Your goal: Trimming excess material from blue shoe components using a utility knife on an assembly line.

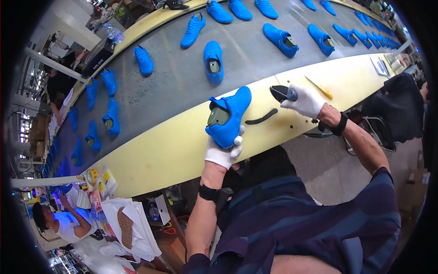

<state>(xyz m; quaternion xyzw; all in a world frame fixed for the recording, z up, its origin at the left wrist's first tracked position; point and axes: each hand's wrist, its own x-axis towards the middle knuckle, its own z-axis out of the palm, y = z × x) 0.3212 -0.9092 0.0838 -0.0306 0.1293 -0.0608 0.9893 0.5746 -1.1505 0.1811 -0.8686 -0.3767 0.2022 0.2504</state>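
My left hand (223, 150), in a white glove, is closed round the heel and sole of a blue shoe (235, 107). A green last (219, 116) fills the shoe's opening, and its toe points up and to the right. My right hand (306, 101), also gloved in white, grips a black pointed tool (278, 93) with a grey rounded part; its exact kind is unclear. It is held over the cream table edge (173, 150), right of the shoe and apart from it. Between the hands lies a dark curved strip (261, 117). A yellow thin-bladed tool (320, 86) rests beyond my right hand.
Beyond the cream edge runs a grey conveyor belt (169, 93) carrying several blue shoes (213, 63). White sheets with a brown sole-shaped piece (124, 227) lie at the lower left. Another person (64, 219) is at the far left. A chair (376, 132) stands at the right.
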